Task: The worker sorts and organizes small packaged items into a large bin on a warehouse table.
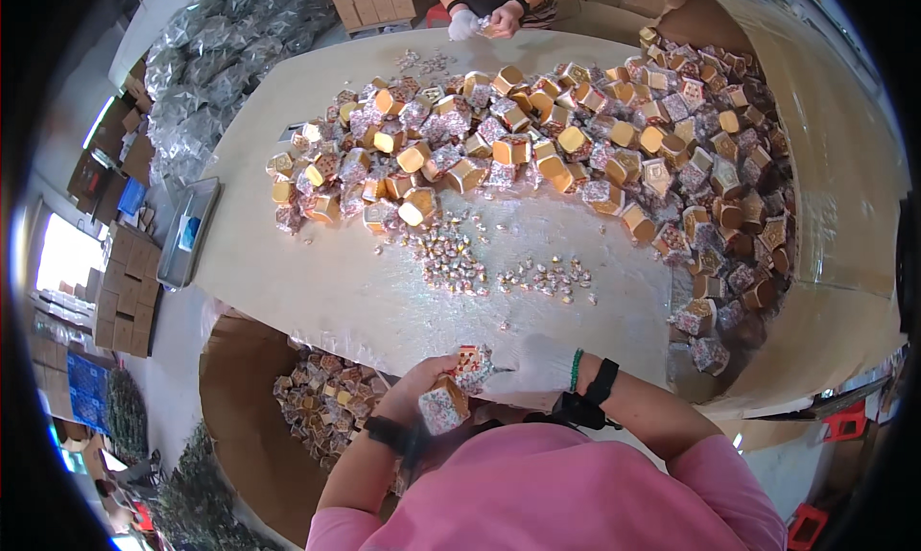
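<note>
Just in front of my body, my left hand [418, 378] is closed around a small house-shaped ornament [444, 409] with gold faces and speckled white-pink sides. A red-and-white patterned part [471, 359] shows by its thumb; whether it belongs to the same ornament I cannot tell. My right hand [537, 363], in a white glove, is closed beside it on a thin dark pointed tool, whose tip reaches the ornament. Small loose speckled pieces [451, 258] lie scattered on the table past my hands. Farther off spreads a big heap of similar ornaments [480, 153].
The pale table [288, 292] carries the heap. On its right stands a tall cardboard bin [835, 167]; another cardboard bin [230, 388] with ornaments sits low at left. Across the table, a co-worker's hands [484, 23] hold a small piece. A metal tray [190, 233] lies beyond the left edge.
</note>
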Motion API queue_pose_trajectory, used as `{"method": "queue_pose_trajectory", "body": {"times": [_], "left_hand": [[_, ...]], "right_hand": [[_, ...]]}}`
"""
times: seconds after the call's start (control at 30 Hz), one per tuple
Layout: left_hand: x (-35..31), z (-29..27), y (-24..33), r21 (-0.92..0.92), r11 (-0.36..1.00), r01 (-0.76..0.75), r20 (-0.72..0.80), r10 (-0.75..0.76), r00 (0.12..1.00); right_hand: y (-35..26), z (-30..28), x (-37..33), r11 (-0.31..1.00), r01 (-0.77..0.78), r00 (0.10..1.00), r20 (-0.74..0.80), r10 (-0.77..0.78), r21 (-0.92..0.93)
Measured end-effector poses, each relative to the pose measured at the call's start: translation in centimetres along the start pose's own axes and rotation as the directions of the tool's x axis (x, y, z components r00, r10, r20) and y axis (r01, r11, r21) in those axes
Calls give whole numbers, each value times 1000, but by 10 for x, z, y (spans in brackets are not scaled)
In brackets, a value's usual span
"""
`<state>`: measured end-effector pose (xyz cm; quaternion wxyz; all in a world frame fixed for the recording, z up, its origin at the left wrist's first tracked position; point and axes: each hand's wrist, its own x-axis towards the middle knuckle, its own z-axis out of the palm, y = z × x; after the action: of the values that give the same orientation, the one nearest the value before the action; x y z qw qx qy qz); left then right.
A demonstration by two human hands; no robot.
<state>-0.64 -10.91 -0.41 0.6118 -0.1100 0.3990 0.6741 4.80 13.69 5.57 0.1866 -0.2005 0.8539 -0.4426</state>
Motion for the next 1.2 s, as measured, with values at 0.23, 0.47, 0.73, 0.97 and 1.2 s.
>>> {"method": "queue_pose_trajectory", "body": {"times": [0.23, 0.47, 0.73, 0.97, 1.2], "left_hand": [[-22, 1, -5, -215, 947, -240, -9, 244, 970], [-86, -46, -19, -261, 767, -586, -361, 485, 796], [-196, -203, -106, 55, 547, -835, -893, 402, 205], [-150, -217, -109, 390, 750, -535, -916, 374, -144], [-48, -143, -47, 665, 704, -249, -711, 699, 79]], "right_hand": [[-33, 2, 17, 894, -33, 999, -1, 37, 447], [37, 2, 17, 981, 129, 917, -395, -62, 146], [123, -34, -26, 932, -171, 751, -570, 334, 320], [142, -54, -31, 959, -214, 624, -729, 282, 187], [138, -49, -33, 934, -253, 570, -742, 354, 251]]}}
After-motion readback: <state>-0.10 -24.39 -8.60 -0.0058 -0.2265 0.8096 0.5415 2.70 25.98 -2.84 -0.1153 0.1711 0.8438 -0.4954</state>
